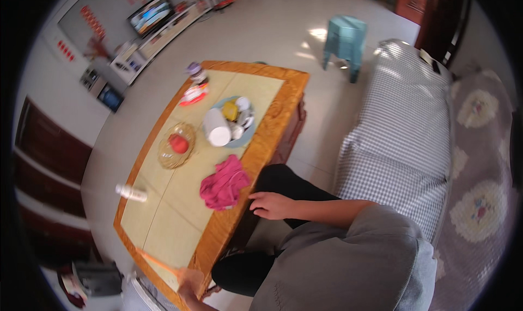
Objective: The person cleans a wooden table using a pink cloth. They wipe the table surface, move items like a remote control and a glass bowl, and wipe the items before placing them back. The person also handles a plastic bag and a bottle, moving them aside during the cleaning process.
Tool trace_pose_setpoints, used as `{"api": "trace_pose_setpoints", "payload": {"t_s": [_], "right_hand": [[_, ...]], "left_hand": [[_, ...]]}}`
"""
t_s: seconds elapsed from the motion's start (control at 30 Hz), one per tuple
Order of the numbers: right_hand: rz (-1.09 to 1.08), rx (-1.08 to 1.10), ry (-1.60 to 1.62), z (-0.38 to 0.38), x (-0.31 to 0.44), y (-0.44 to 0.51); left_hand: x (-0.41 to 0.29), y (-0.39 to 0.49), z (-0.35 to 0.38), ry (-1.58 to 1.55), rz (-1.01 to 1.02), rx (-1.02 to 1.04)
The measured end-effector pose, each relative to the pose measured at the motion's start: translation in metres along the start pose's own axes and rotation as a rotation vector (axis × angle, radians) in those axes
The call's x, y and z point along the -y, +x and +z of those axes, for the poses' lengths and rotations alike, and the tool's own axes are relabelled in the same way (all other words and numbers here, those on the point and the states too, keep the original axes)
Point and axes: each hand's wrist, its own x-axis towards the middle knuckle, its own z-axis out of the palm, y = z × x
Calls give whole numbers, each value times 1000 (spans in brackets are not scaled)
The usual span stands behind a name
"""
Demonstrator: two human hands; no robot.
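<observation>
My left hand (187, 289) is at the near lower corner of the table, blurred, around the broad end of an orange fly swatter (157, 262). The swatter's thin handle reaches across the tabletop to the far edge. By my right knee, my right hand (271, 205) holds nothing, with its fingers slightly apart at the table's wooden rim. A crumpled pink cloth (225, 183) lies on the tabletop just beyond those fingers. The low table (175, 217) has a pale top and an orange-brown wooden border.
On the table are a white bottle on its side (131, 193), a glass bowl (165, 157) with red fruit (178, 143), a blue basin (245, 141) holding a white cylinder (217, 128), a red-white packet (194, 94) and a purple-lidded jar (197, 73). A checked sofa (396, 147) and teal stool (346, 37) stand nearby.
</observation>
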Motion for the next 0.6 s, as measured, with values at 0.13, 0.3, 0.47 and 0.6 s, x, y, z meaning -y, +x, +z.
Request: {"api": "trace_pose_setpoints", "payload": {"t_s": [0.13, 0.3, 0.47, 0.6], "right_hand": [[58, 40, 22, -36, 0, -30], [-118, -73, 60, -60, 45, -24], [-641, -382, -23, -100, 128, -4], [-600, -349, -284, -139, 146, -11]], "left_hand": [[-84, -92, 37, 211, 229, -113], [-142, -208, 7, 379, 549, -158], [-182, -294, -31, 480, 845, -54], [-233, -334, -33, 530, 1065, 65]]}}
